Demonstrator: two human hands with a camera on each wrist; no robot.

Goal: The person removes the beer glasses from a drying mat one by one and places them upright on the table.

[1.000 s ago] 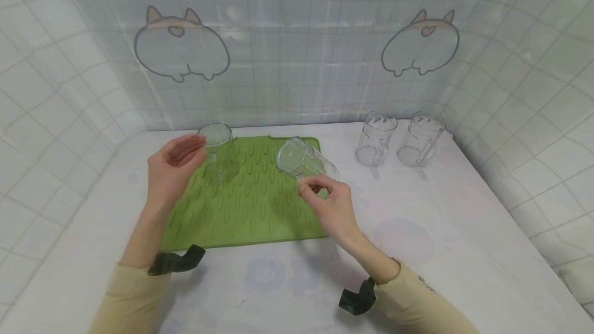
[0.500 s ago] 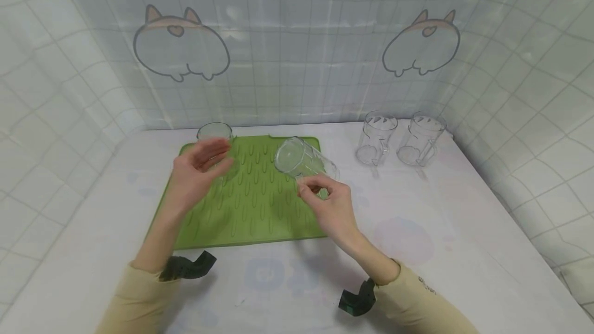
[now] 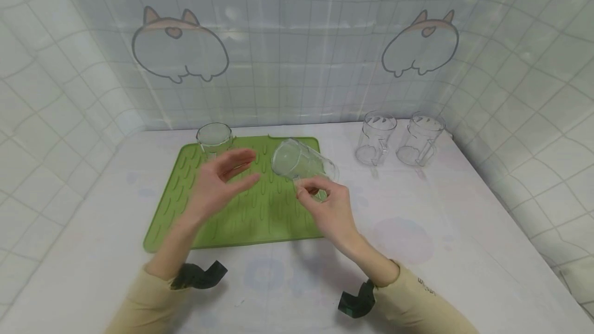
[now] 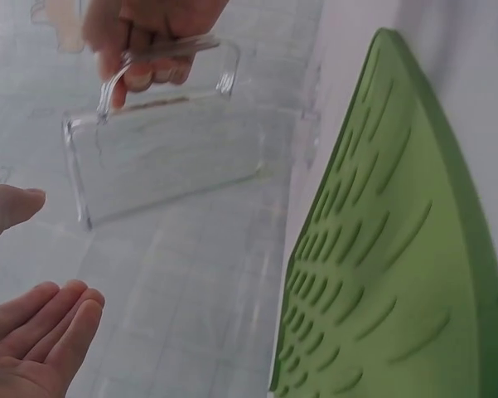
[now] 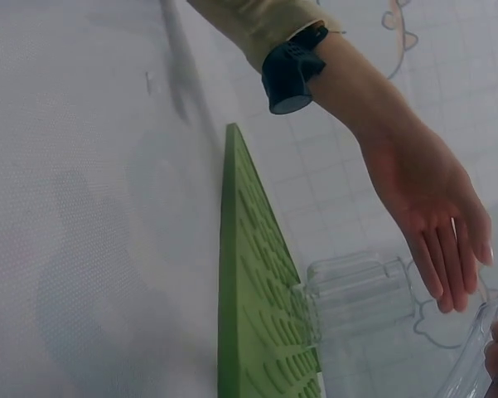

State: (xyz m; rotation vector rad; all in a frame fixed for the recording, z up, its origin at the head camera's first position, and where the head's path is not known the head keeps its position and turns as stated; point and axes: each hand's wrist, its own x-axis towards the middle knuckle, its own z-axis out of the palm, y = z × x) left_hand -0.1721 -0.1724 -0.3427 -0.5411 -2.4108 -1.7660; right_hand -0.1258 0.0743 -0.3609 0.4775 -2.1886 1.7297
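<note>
My right hand (image 3: 327, 205) pinches the handle of a clear glass mug (image 3: 303, 161) above the right part of a green ridged mat (image 3: 250, 220). The mug is tilted, one round end toward the left hand. My left hand (image 3: 220, 182) hangs over the mat, its fingers extended and thumb apart, holding nothing; a gap separates it from the mug. The left wrist view shows the right fingers curled at the mug's handle (image 4: 170, 54). Behind the left hand, another glass mug (image 3: 215, 135) stands at the mat's back left, its lower part hidden in the head view.
Two more glass mugs stand upright at the back right of the white table, one (image 3: 375, 138) beside the other (image 3: 419, 139). Tiled-pattern sheeting (image 3: 301, 66) with cartoon drawings rises behind and on both sides.
My left hand has moved right from beside the standing mug toward the held mug. The held mug has shifted very slightly left; the right hand has barely moved.
</note>
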